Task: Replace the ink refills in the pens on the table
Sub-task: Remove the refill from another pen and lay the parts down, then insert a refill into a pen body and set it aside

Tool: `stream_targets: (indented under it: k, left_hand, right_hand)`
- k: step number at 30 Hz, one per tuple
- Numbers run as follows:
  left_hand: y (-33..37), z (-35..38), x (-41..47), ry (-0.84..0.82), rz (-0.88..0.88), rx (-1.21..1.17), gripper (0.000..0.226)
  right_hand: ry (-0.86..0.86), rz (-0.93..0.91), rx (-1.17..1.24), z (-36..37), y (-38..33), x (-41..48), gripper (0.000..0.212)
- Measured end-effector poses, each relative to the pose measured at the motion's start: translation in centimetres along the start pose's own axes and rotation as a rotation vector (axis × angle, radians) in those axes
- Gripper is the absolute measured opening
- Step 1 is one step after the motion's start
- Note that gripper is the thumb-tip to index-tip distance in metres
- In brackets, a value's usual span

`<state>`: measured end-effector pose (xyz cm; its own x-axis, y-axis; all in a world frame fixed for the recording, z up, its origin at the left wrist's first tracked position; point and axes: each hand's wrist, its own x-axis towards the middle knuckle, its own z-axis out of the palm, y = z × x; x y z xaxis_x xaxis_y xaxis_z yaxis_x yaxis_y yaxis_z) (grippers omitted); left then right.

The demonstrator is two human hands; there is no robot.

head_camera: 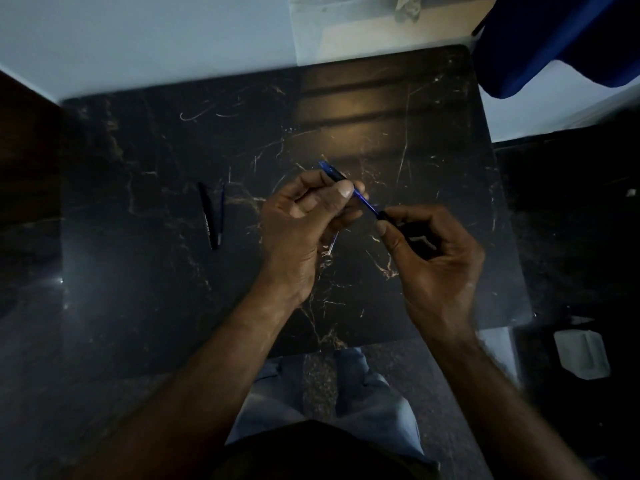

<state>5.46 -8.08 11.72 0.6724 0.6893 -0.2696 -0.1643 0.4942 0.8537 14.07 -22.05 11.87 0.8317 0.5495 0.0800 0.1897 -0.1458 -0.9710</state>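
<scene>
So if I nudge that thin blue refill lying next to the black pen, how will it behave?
The blue refill looks very thin and round, so it would probably roll on the polished table. It likely weighs almost nothing and may flex. The black pen alongside could stop it rolling that way.

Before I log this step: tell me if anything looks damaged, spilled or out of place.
Nothing stands out. The blue pen, apart between the left hand and right hand, suits the job. A black pen and blue refill lie neatly together.

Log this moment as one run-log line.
left hand: grips blue pen barrel | right hand: grips black pen section | table: black pen, refill beside
</scene>
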Motion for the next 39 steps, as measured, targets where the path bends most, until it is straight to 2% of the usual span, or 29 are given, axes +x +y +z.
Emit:
stream_targets:
  k: [5,17,22,25,27,31,36,39]
  left_hand:
    - [-0.8,0.3,-0.3,-0.051,0.109,0.194,0.012]
    - [-1.5,-0.4,0.3,-0.059,0.021,0.236,0.011]
    - [-1.5,-1.1,0.8,-0.135,-0.025,0.207,0.01]
    - [-2.0,-1.6,0.8,-0.126,-0.064,0.19,0.01]
    - [-2.6,-1.8,0.6,-0.072,-0.084,0.175,0.011]
    - [-3.1,-2.1,0.3,0.043,-0.12,0.074,0.016]
    - [-3.0,-2.4,-0.1,0.025,-0.143,0.023,0.012]
    - [-3.0,-2.8,-0.4,0.014,-0.146,0.044,0.005]
  right_hand:
    - [-0.017,-0.04,-0.048,0.1,-0.2,0.3,0.016]
    - [-0.029,-0.064,-0.183,0.0,0.3,1.3,0.018]
    - [-0.152,0.196,0.194,-0.1,0.2,1.7,0.021]
    - [-0.137,0.358,0.338,0.1,0.5,1.7,0.015]
    - [-0.133,0.419,0.376,0.2,0.9,1.5,0.012]
    - [-0.115,0.459,0.471,0.5,1.6,0.6,0.028]
    - [-0.027,0.534,0.5,0.6,2.1,-0.1,0.017]
    - [-0.025,0.583,0.412,0.5,2.3,-0.1,0.027]
